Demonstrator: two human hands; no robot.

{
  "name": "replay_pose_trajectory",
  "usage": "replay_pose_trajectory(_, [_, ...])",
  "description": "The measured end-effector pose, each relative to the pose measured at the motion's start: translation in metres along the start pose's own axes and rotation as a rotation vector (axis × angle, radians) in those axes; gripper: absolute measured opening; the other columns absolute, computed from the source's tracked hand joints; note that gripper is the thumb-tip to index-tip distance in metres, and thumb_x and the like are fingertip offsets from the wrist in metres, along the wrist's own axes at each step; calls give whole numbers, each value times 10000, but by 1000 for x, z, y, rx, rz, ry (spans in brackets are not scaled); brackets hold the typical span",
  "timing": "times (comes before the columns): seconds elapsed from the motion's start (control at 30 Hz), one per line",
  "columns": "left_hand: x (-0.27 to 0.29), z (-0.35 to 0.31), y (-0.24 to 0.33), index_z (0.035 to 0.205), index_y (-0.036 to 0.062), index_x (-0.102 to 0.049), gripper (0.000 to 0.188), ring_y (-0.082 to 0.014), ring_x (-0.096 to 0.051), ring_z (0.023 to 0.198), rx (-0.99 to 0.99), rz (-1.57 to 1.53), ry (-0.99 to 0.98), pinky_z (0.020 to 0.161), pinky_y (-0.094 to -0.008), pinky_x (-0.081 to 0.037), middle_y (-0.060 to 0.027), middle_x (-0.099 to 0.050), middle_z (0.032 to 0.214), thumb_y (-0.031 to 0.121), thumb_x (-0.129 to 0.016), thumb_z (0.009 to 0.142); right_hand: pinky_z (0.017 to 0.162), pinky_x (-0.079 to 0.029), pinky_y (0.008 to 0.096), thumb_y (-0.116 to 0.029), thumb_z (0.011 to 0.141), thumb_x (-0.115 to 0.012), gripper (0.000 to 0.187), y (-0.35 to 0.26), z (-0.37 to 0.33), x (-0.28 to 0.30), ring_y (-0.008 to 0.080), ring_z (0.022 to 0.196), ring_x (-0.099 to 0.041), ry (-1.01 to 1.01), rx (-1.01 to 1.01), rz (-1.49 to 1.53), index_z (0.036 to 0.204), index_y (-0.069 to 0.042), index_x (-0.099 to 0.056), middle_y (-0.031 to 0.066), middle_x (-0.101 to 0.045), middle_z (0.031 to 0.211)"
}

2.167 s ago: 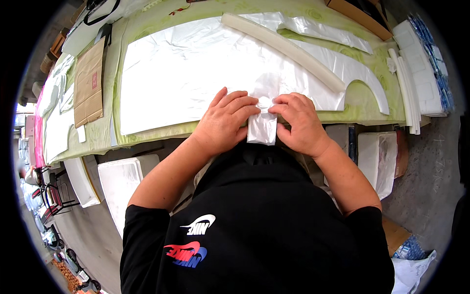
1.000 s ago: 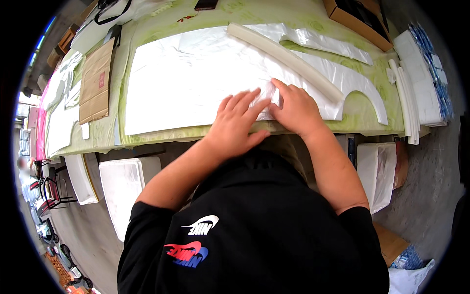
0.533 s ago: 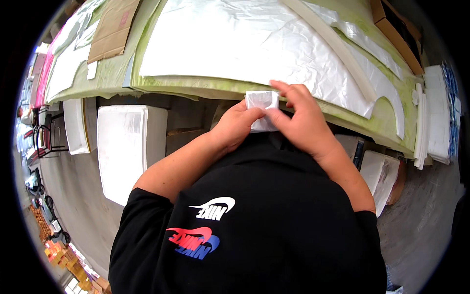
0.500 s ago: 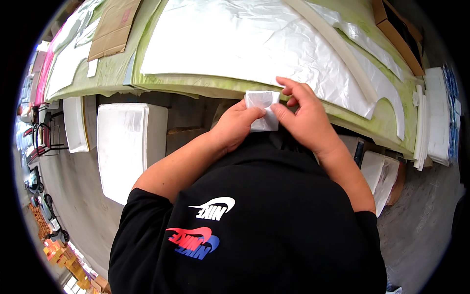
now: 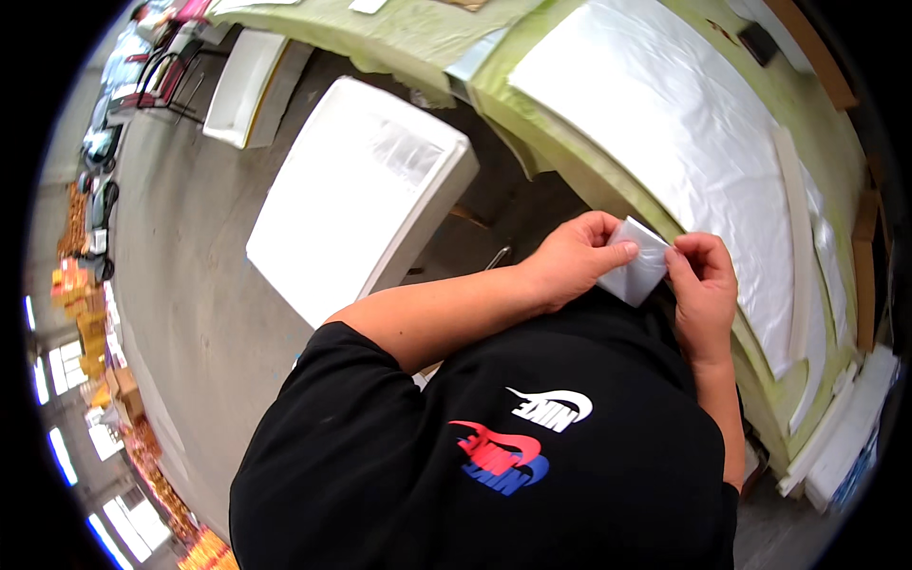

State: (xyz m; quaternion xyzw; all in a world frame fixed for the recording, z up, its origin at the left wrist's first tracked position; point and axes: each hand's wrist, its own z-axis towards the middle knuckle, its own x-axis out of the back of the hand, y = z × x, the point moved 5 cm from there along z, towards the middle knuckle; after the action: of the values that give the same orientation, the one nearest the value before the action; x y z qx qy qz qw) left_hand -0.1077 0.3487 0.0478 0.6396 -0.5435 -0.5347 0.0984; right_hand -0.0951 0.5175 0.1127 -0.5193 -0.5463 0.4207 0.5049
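A small, flat, whitish see-through plastic bag (image 5: 636, 274) is held up in front of my black shirt, beside the edge of the green-covered table (image 5: 594, 176). My left hand (image 5: 573, 261) pinches its left side, thumb across the front and fingers behind. At the bag's upper right corner, the thumb and forefinger of my right hand (image 5: 704, 290) are pressed together on its edge. Whether anything lies inside the bag I cannot make out.
Large white plastic sheeting (image 5: 665, 123) covers much of the tabletop, with a long pale strip (image 5: 793, 237) across it. Left of the table stands a big white box (image 5: 347, 195). An open white box (image 5: 247, 90) is farther off. A dark phone-like object (image 5: 757, 44) lies on the far tabletop.
The view has swung left, showing more floor and shifting the table rightward. My right hand's fingers, spread apart before, now close on the bag's corner. My left hand still holds the bag.
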Motion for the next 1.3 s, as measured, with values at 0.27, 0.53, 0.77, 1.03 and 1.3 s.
replay_pose_trajectory(0.27, [116, -43, 93, 1015, 78, -634, 79, -119, -604, 892, -407, -29, 191, 850, -291, -495, -21, -653, 970, 111, -603, 950, 782, -511, 237, 4, 982, -647, 129, 5, 7, -9, 90, 846, -589, -65, 48, 61, 1100, -38, -615, 8, -612, 975])
replay_pose_trajectory(0.53, [300, -79, 154, 1188, 11, -670, 298, -157, -632, 949, -246, 474, 895, 872, -307, -497, -71, -692, 1044, 144, -571, 941, 781, -514, 237, -9, 990, -641, 121, 14, 10, -9, 88, 848, -592, -100, -7, 85, 1107, -32, -619, 14, -621, 986])
replay_pose_trajectory(0.77, [322, -22, 96, 1279, 14, -663, 377, -173, -634, 968, 20, 783, 799, 879, -304, -504, -70, -701, 1083, 176, -633, 940, 767, -509, 232, -9, 984, -646, 125, 14, 12, -11, 85, 831, -589, -102, -26, 32, 1104, -30, -620, 16, -624, 975])
replay_pose_trajectory(1.03, [282, -27, 97, 1349, 97, -640, 584, -351, -510, 1339, 11, 1280, 806, 1091, -421, -464, -192, -565, 1406, 352, -758, 837, 749, -497, 224, -16, 985, -647, 122, 13, 12, -13, 83, 810, -583, -80, -45, 5, 1103, -30, -622, 13, -623, 951])
replay_pose_trajectory(1.3, [273, -26, 92, 1360, 84, -641, 586, -352, -614, 1228, 3, 1221, 687, 1049, -398, -491, -208, -630, 1302, 299, -756, 827, 745, -495, 219, -11, 988, -641, 127, 13, 14, -15, 80, 808, -582, -92, -29, 30, 1113, -30, -625, 11, -627, 945])
